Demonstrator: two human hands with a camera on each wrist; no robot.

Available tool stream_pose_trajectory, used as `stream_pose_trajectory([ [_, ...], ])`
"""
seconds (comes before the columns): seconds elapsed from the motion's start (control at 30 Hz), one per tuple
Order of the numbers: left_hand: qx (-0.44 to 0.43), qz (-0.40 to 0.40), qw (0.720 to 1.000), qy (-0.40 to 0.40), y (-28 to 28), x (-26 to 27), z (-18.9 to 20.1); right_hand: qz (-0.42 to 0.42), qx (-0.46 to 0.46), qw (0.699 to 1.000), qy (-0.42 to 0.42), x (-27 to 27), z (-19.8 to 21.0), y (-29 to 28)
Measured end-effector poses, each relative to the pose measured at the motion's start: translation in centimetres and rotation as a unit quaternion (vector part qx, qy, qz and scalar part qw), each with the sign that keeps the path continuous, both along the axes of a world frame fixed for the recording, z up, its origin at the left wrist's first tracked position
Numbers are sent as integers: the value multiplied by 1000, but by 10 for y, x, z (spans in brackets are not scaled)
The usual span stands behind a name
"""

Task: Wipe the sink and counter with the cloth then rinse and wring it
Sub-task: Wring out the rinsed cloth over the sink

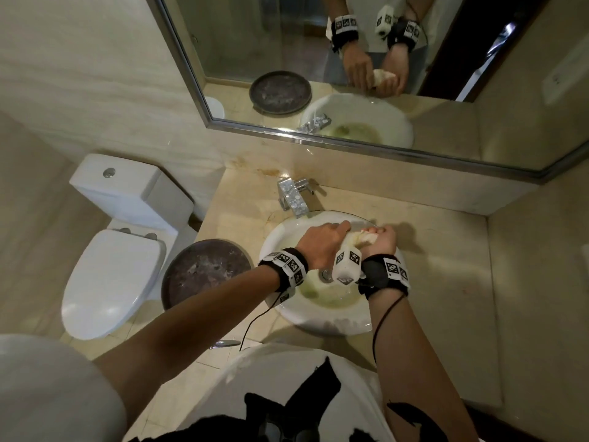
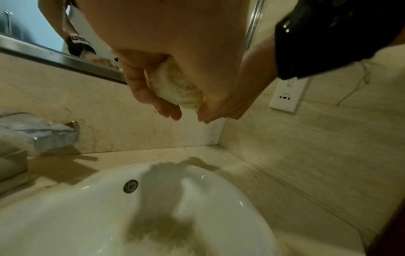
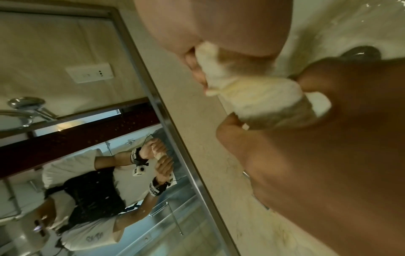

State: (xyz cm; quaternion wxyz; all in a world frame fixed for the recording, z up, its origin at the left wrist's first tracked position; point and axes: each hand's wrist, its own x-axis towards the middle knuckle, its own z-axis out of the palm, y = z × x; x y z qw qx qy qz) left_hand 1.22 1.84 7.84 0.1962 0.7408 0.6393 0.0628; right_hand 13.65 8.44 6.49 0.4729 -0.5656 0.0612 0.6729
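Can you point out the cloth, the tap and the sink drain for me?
cloth (image 1: 357,239), head view, on the twisted middle between both fists.
tap (image 1: 294,199), head view, on its spout.
sink drain (image 1: 326,275), head view, on the metal plug.

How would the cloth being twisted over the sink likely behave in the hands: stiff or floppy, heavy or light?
Probably floppy: the cloth bunches into a tight roll between the left hand and right hand. Likely wet and heavier than dry, since murky water sits in the sink. It may feel slippery.
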Motion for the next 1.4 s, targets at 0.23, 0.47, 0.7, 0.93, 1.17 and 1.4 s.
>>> stream_pose_trajectory([
  [0.23,0,114,970,-216,-5,-23,-10,176,47,983,-12,0,-1,8],
  [0.47,-70,243,886,-388,-24,-69,-27,363,283,840,-288,-18,7,-25],
  [0.7,-80,238,922,-295,-69,-111,-23,526,359,712,-295,-85,13,-62],
  [0.93,-133,413,897,-81,-144,-180,-58,606,378,613,-338,-115,1,-72],
  [1.17,-198,468,861,-31,-190,-212,-76,601,375,617,-342,-140,-3,-84],
  [1.4,-200,399,895,-3,-183,-228,-89,593,334,624,-383,-128,-13,-77],
])
